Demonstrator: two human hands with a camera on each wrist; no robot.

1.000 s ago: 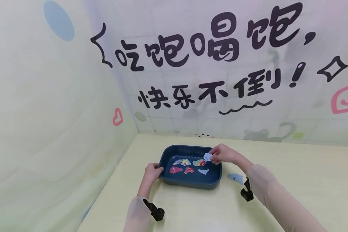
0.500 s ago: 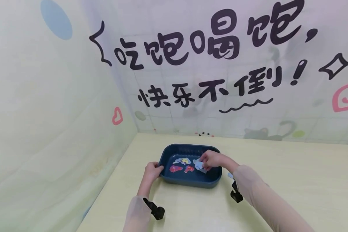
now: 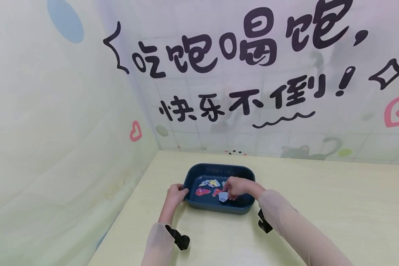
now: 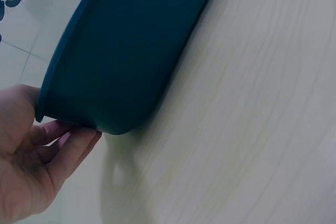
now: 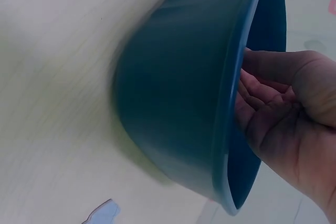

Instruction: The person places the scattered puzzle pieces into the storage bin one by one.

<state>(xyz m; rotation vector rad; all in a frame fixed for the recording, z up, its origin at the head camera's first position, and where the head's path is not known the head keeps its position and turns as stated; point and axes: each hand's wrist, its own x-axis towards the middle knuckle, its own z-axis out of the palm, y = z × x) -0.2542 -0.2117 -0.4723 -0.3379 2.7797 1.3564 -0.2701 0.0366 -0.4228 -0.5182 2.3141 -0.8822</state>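
Observation:
A dark blue rectangular bin (image 3: pixel 216 207) stands on the table, its inside open to the head view. My left hand (image 3: pixel 176 193) grips its left end, thumb over the rim and fingers against the outer wall (image 4: pixel 121 56). Reaching over the right rim, my right hand (image 3: pixel 238 187) pinches a pale blue cutout (image 3: pixel 223 197) low inside the bin. Beside that piece lies a small red cutout (image 3: pixel 216 192), partly overlapped. A pink-red cutout (image 3: pixel 203 191) and a yellow-and-white one (image 3: pixel 210 183) lie further left. In the right wrist view the bin wall hides the fingertips.
Another pale blue cutout (image 5: pixel 105 213) lies on the table outside the bin's right end; my sleeve covers it in the head view. A printed cloth backdrop (image 3: pixel 199 140) rises behind the table, and another cloth (image 3: pixel 70 166) hangs along the left.
From the bin's far right rim, my right hand has moved left and down into it with the pale blue cutout, now beside the red one. My left hand keeps its grip.

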